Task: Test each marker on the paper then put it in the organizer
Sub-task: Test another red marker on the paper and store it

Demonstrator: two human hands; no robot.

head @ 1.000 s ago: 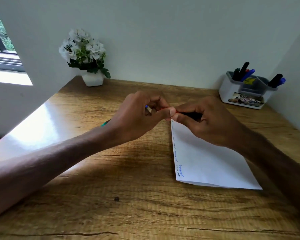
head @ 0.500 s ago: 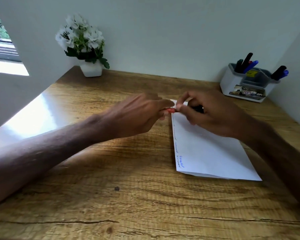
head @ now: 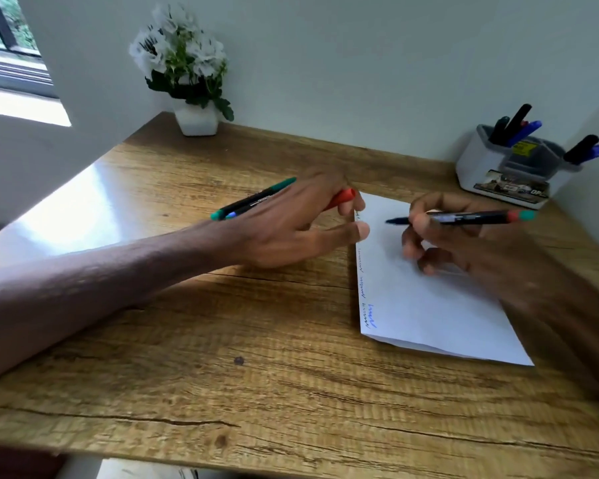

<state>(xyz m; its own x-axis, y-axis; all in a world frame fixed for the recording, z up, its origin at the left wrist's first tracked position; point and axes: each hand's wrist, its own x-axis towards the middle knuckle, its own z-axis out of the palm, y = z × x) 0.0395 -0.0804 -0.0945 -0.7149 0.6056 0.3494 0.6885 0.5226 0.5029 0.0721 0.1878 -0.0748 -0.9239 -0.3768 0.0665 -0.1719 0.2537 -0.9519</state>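
Note:
My right hand [head: 457,243] holds an uncapped black marker [head: 464,217] with a red and green rear end; its tip points left, above the white paper [head: 429,299]. My left hand [head: 291,226] grips the red cap [head: 343,198] beside the paper's top left corner. Behind that hand lie two markers on the table, one green-capped [head: 253,198] and one with a blue end [head: 232,215]. Squiggles run down the paper's left edge. The white organizer [head: 509,167] at the back right holds several markers.
A white pot of white flowers [head: 187,74] stands at the back left of the wooden table [head: 256,357]. Walls close in the table at the back and right. A window is at the far left.
The hands have pulled apart: the red cap came off in my left hand, and my right hand drew the marker to the right over the paper.

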